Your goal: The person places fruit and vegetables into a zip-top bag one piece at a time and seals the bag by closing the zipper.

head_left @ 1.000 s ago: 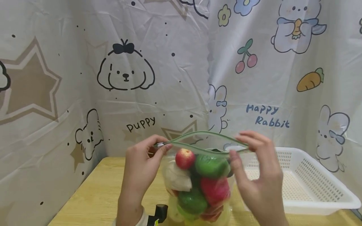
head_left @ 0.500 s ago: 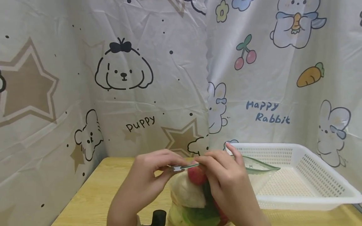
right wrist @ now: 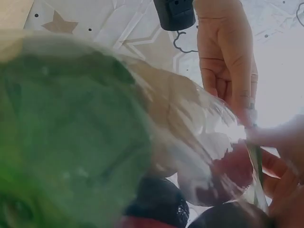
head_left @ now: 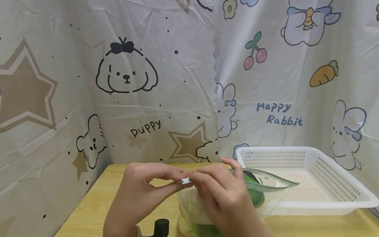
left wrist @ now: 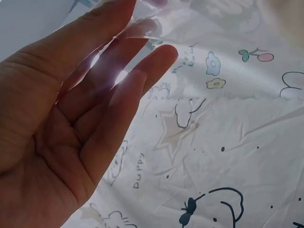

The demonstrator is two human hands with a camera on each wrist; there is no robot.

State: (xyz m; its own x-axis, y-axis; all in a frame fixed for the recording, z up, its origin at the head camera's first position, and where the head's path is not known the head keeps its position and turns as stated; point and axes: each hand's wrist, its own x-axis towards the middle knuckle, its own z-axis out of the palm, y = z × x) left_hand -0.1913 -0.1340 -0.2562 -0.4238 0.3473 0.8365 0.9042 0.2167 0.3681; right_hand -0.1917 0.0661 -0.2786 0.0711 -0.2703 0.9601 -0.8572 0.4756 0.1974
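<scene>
A clear zip bag (head_left: 276, 189) with a green-edged mouth stands in front of me, holding several fruits and vegetables. A dark green avocado-like fruit (head_left: 257, 197) shows through its right side, and a pale cream-coloured item (head_left: 192, 205) shows at the left. My left hand (head_left: 139, 192) pinches the left end of the zip between thumb and fingers. Right beside it, my right hand (head_left: 226, 194) grips the zip at the white slider (head_left: 186, 181). To the right of that hand the bag's mouth gapes. In the right wrist view, a round red fruit (right wrist: 232, 166) lies near the zip.
A white perforated plastic basket (head_left: 314, 209) stands on the wooden table (head_left: 97, 197), behind and right of the bag. A printed curtain (head_left: 183, 98) hangs behind the table. A black device (head_left: 161, 227) sits at my left wrist.
My right hand has left the right end of the bag's mouth and moved left to the slider beside my left hand. The bag's right end has swung out toward the basket.
</scene>
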